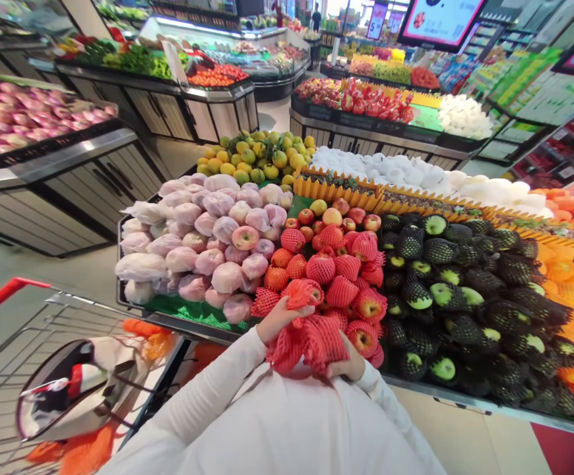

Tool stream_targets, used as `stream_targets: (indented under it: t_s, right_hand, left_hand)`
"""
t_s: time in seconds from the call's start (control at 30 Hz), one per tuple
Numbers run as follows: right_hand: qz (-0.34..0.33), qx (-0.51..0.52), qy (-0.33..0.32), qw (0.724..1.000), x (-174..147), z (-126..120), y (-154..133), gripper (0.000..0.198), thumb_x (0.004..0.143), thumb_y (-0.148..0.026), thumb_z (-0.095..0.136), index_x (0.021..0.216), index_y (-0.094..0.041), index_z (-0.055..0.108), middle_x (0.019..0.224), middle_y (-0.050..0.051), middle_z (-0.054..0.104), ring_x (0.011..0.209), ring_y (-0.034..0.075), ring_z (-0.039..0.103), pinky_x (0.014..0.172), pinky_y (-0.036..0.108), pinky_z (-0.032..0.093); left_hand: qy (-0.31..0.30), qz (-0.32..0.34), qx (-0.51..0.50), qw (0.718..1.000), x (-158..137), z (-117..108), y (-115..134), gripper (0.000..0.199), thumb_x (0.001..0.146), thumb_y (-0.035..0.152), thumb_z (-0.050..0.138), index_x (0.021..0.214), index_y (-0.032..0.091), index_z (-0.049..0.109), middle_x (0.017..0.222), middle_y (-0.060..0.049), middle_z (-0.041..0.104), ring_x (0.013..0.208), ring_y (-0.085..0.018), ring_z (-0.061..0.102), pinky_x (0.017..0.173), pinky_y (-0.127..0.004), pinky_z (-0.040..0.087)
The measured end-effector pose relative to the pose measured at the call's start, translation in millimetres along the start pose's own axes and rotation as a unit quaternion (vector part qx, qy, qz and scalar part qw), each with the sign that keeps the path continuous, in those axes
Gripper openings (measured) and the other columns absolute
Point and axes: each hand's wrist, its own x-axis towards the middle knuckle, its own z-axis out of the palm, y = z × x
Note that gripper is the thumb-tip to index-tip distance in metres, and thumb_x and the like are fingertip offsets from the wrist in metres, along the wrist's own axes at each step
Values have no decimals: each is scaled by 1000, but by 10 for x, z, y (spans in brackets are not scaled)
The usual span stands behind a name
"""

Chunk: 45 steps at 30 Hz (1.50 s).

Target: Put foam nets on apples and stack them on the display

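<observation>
My left hand (281,318) is closed round an apple in a red foam net (305,293) at the near edge of the apple pile. Low against my body, my right hand (350,363) grips a bunch of red foam nets (317,342). Whether fruit sits inside those nets I cannot tell. Just beyond both hands lie red-netted apples (339,291), with several bare apples (334,218) behind them.
Wrapped pink apples (227,277) lie to the left, green fruit in black nets (445,297) to the right. Yellow-green citrus (257,157) is at the back. A shopping cart (0,369) holding a bag (94,396) stands at my left. Onions (20,119) fill another stand.
</observation>
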Motion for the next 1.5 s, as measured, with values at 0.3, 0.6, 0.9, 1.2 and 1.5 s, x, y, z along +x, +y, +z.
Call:
stream_targets:
  t_s: [0.3,0.6,0.9,1.2,1.5]
  right_hand:
    - [-1,-10,70,997,62,-59,-71,66,61,-65,76,108,-21,63,90,11,70,88,28,67,78,42,55]
    - [31,59,113,991,-2,-136,-37,53,60,-56,80,97,-19,66,87,9,71,77,25,68,79,44,55]
    - [-28,3,205,978,-45,-362,46,74,57,-65,77,117,-24,62,121,16,63,115,34,59,99,52,45]
    - [-104,107,182,972,80,-106,-153,82,68,-61,71,137,-24,43,125,11,58,113,30,59,101,48,44]
    - [-95,113,195,970,207,-3,-61,62,75,-63,65,123,-25,56,131,10,57,124,29,52,107,47,40]
  left_hand:
    - [-181,-74,84,977,-23,-180,-78,46,54,41,86,73,12,55,71,1,53,66,-9,46,66,-25,39]
    - [-147,-6,67,987,174,-154,-223,41,57,39,85,73,12,58,73,0,56,70,-11,50,73,-28,43]
    - [-116,33,100,988,233,-32,-434,42,72,47,74,90,12,60,91,-8,62,82,-16,57,83,-34,46]
    - [-198,292,348,868,236,-23,-66,81,74,36,74,143,20,35,141,-14,46,128,-26,47,107,-39,41]
    - [-178,349,554,735,237,129,-76,75,74,52,69,136,22,41,133,-7,58,108,-21,65,65,-26,54]
